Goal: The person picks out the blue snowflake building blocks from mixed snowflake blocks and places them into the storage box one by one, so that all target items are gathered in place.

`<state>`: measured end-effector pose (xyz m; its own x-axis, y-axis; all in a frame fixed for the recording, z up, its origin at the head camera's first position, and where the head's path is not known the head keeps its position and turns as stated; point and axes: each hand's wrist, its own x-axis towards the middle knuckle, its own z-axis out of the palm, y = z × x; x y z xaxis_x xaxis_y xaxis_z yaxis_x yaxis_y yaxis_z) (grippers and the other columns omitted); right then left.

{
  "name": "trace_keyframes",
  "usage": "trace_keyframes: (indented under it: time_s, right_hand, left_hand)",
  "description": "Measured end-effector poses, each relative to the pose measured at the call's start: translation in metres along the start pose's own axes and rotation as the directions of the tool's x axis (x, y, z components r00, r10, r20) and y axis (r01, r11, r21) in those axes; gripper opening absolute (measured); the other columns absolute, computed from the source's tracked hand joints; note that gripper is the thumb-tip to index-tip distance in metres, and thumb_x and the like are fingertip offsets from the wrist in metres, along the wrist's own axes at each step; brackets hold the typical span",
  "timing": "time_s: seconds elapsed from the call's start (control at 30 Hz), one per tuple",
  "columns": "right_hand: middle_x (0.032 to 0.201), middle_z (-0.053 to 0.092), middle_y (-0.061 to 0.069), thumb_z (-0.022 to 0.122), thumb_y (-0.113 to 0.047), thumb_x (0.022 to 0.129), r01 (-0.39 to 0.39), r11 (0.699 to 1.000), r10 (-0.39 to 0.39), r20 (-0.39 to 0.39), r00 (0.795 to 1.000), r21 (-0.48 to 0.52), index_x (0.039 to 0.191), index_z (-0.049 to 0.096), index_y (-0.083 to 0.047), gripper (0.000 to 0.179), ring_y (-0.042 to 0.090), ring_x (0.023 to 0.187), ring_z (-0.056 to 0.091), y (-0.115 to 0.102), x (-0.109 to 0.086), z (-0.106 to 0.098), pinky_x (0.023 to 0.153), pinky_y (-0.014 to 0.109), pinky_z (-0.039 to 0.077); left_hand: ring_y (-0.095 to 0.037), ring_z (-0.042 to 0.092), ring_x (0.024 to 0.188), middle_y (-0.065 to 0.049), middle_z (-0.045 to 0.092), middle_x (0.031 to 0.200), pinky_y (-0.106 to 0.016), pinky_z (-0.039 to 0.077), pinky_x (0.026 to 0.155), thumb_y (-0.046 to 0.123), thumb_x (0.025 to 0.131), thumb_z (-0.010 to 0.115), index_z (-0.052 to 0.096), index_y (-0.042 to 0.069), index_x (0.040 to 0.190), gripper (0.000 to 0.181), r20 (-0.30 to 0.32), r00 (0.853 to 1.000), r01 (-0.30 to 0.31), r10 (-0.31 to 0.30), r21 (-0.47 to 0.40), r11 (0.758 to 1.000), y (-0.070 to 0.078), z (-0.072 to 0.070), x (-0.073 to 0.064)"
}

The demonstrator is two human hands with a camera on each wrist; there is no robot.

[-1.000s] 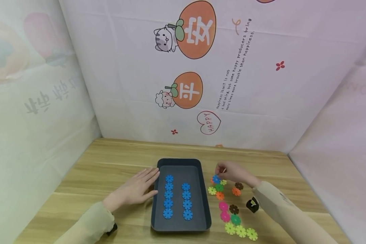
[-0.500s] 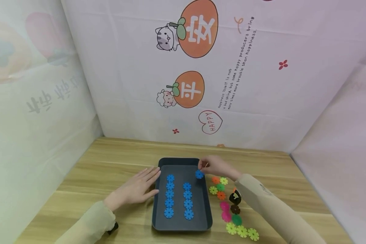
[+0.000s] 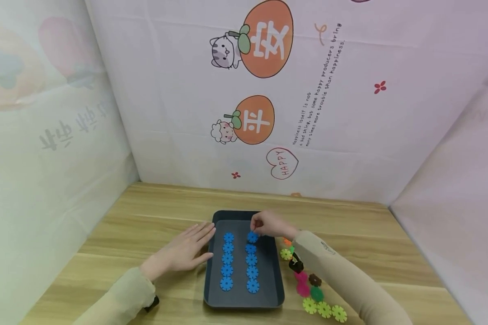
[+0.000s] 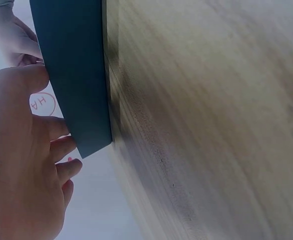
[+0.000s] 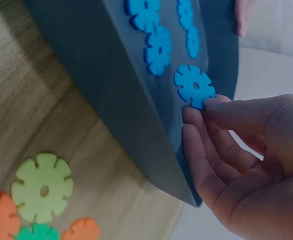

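Note:
A dark grey rectangular tray (image 3: 264, 303) lies on the wooden table with two columns of blue notched discs inside. My right hand (image 3: 270, 224) is over the tray's far right part. Its thumb and fingertips pinch a blue notched disc (image 5: 194, 86) by the edge, at the far end of the right column (image 3: 251, 260). On the other side, my left hand (image 3: 187, 248) rests with straight fingers against the tray's left rim. In the left wrist view, the fingertips (image 4: 61, 127) touch the top edge of the tray wall (image 4: 76, 75).
Right of the tray lie loose notched discs: yellow ones (image 3: 324, 309), pink ones (image 3: 302, 289), a green one (image 3: 316, 294) and a brown one (image 3: 315, 280). The right sleeve (image 3: 333, 266) passes over some others. A printed cloth wall (image 3: 187, 135) rises behind the table.
My right hand has carried the blue disc left from the loose discs, across the tray's right rim, to the far end of the right column. The left hand stays at the rim.

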<state>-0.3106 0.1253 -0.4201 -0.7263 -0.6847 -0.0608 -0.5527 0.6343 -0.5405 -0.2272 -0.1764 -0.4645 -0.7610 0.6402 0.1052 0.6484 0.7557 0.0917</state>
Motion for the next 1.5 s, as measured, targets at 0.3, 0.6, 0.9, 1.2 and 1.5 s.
trace_keyframes:
  time_s: [0.3, 0.6, 0.9, 1.2, 1.5]
  right_hand:
    - [0.084, 0.071, 0.016, 0.062, 0.004, 0.092, -0.03, 0.998, 0.029, 0.018, 0.999, 0.048, 0.091, 0.067, 0.002, 0.006, 0.009, 0.064, 0.058, 0.004, 0.004, 0.006, 0.059, 0.019, 0.052]
    - [0.085, 0.07, 0.014, 0.063, 0.002, 0.092, -0.061, 0.997, 0.061, 0.018, 0.998, 0.038, 0.092, 0.068, 0.0, 0.005, 0.013, 0.065, 0.06, 0.006, 0.006, 0.011, 0.059, 0.018, 0.051]
    - [0.082, 0.07, 0.011, 0.064, 0.001, 0.092, -0.086, 0.996, 0.086, 0.011, 0.996, 0.015, 0.09, 0.069, -0.001, 0.006, 0.013, 0.065, 0.06, 0.009, 0.006, 0.013, 0.059, 0.02, 0.051]
    - [0.082, 0.071, 0.013, 0.064, 0.001, 0.092, -0.077, 0.996, 0.076, 0.008, 0.997, 0.05, 0.091, 0.068, 0.003, 0.005, 0.014, 0.067, 0.062, 0.008, 0.004, 0.008, 0.06, 0.019, 0.051]
    - [0.089, 0.072, 0.015, 0.064, 0.0, 0.093, -0.026, 0.994, 0.028, -0.021, 0.999, 0.108, 0.094, 0.067, 0.004, 0.005, 0.02, 0.075, 0.068, 0.002, -0.006, -0.005, 0.068, 0.021, 0.058]
  left_hand:
    - [-0.037, 0.029, 0.15, -0.018, 0.03, 0.162, -0.051, 0.03, 0.123, 0.046, 0.103, 0.045, 0.032, 0.002, 0.154, 0.069, 0.007, 1.0, -0.002, 0.002, -0.004, 1.0, 0.003, -0.002, -0.001]
    - [-0.037, 0.028, 0.151, -0.018, 0.029, 0.162, -0.051, 0.03, 0.122, 0.045, 0.103, 0.046, 0.032, 0.002, 0.154, 0.068, 0.015, 1.0, -0.003, 0.003, -0.006, 1.0, 0.004, -0.002, 0.0]
    - [-0.037, 0.029, 0.151, -0.017, 0.029, 0.163, -0.051, 0.03, 0.122, 0.046, 0.103, 0.045, 0.031, 0.002, 0.155, 0.069, 0.023, 1.0, -0.002, 0.003, -0.006, 1.0, 0.004, -0.001, 0.0]
    - [-0.036, 0.029, 0.151, -0.018, 0.029, 0.163, -0.051, 0.031, 0.122, 0.046, 0.103, 0.045, 0.031, 0.002, 0.155, 0.069, 0.024, 1.0, -0.002, 0.002, -0.006, 1.0, 0.004, -0.001, 0.001]
    - [-0.036, 0.028, 0.151, -0.017, 0.028, 0.163, -0.052, 0.03, 0.122, 0.048, 0.104, 0.043, 0.03, 0.003, 0.155, 0.07, 0.028, 1.0, 0.004, -0.003, -0.031, 1.0, -0.002, 0.002, 0.001]
